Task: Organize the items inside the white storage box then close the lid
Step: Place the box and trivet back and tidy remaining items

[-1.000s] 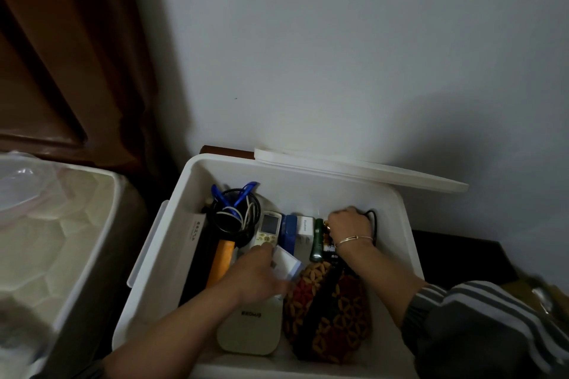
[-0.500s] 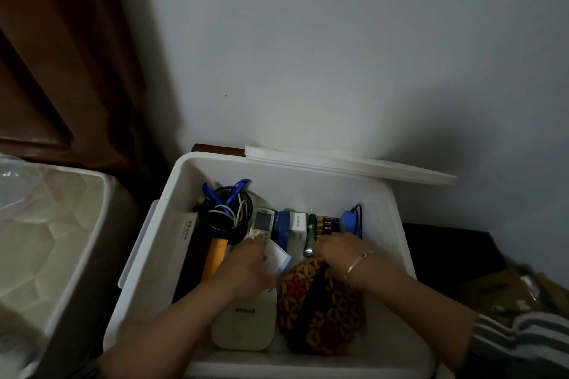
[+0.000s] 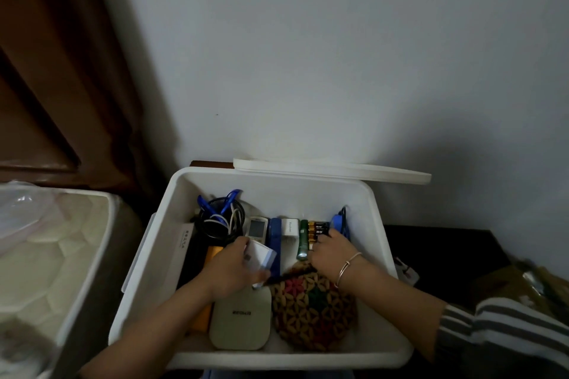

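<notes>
From my feed the white storage box (image 3: 160, 255) sits low in the middle of the frame, open, with its lid (image 3: 332, 169) propped behind the far rim against the pale wall (image 3: 308, 55). A whitish bin (image 3: 61, 255) crowds the lower left and dark brown wood (image 3: 46, 71) fills the upper left. Both forearms cross the near rim and hide part of the contents. The left hand (image 3: 229, 269) grips a small white and blue packet (image 3: 260, 257) above a cream device (image 3: 241, 320). The right hand (image 3: 331, 252), with a bracelet (image 3: 348, 268) and a striped sleeve (image 3: 492, 326), has its fingers curled over the near end of a battery pack (image 3: 318, 229); I cannot tell whether it actually grasps it. Along the back wall lie a coil of cables (image 3: 220, 218), a remote control (image 3: 257, 228), a blue case (image 3: 275, 240), a white charger (image 3: 290, 227), a green tube (image 3: 303, 238) and a blue object (image 3: 338, 221). A patterned pouch (image 3: 314, 314) lies at the front right, an orange handle (image 3: 203, 317) under the left arm. The charger's print looks like "Yoobao"; the marks on the cream device and on the flat white box (image 3: 184, 240) are too blurred to read.
</notes>
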The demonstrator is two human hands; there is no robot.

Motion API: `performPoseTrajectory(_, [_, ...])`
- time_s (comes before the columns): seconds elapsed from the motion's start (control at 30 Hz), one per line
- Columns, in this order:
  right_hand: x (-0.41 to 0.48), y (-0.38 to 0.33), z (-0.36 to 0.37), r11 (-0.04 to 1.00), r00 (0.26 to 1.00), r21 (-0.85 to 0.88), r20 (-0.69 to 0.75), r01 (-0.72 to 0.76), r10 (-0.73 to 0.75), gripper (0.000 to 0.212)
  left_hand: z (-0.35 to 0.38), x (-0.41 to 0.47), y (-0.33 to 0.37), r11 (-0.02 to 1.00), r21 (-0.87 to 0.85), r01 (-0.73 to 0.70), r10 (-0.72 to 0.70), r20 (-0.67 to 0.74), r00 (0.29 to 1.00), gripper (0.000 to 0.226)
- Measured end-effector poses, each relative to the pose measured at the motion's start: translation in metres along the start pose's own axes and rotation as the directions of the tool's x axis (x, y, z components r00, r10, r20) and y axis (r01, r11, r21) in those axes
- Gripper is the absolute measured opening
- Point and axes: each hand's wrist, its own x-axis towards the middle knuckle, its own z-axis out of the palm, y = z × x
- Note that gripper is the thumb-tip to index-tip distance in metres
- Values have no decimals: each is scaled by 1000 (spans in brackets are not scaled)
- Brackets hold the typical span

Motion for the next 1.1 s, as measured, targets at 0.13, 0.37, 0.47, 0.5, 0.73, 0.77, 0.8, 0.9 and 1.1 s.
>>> performPoseTrajectory(0.13, [-11, 2, -14, 996, 1000, 86, -19, -22, 23, 26, -5, -14, -2, 1000, -6, -7, 6, -22, 1000, 60])
performPoseTrajectory(0.37, [-39, -17, -15, 914, 935, 403, 341, -53, -96, 29, -15, -23, -16, 997, -74, 37, -42, -77, 996, 64])
performPoseTrajectory(0.47, [-51, -12, -13, 902, 925, 421, 373, -97, -75, 31, -11, -20, -16, 995, -86, 40, -45, -51, 998, 60])
performPoseTrajectory(0.5, [-56, -8, -14, 891, 933, 442, 353, -104, -66, 30, -9, -19, -16, 996, -83, 38, -42, -45, 998, 58])
performPoseTrajectory(0.73, [-64, -12, -3, 927, 944, 373, 294, 34, -153, 26, -1, -11, -17, 1000, -22, 15, -16, -30, 999, 52])
performPoseTrajectory(0.77, [-60, -20, 0, 942, 924, 330, 338, 61, -178, 26, 0, -11, -18, 1000, -11, 8, -8, -28, 1000, 52])
performPoseTrajectory(0.8, [-55, -29, 4, 944, 904, 319, 373, 85, -208, 28, 1, -11, -18, 1000, 5, -1, 1, -25, 1000, 52])
performPoseTrajectory(0.9, [-49, -43, 10, 935, 879, 317, 388, 157, -279, 28, 2, -11, -18, 999, 46, -19, 20, -21, 1000, 56])
performPoseTrajectory(1.1, [-38, -48, 7, 881, 869, 419, 327, 218, -371, 25, 3, -10, -19, 997, 77, -30, 32, -22, 999, 66])
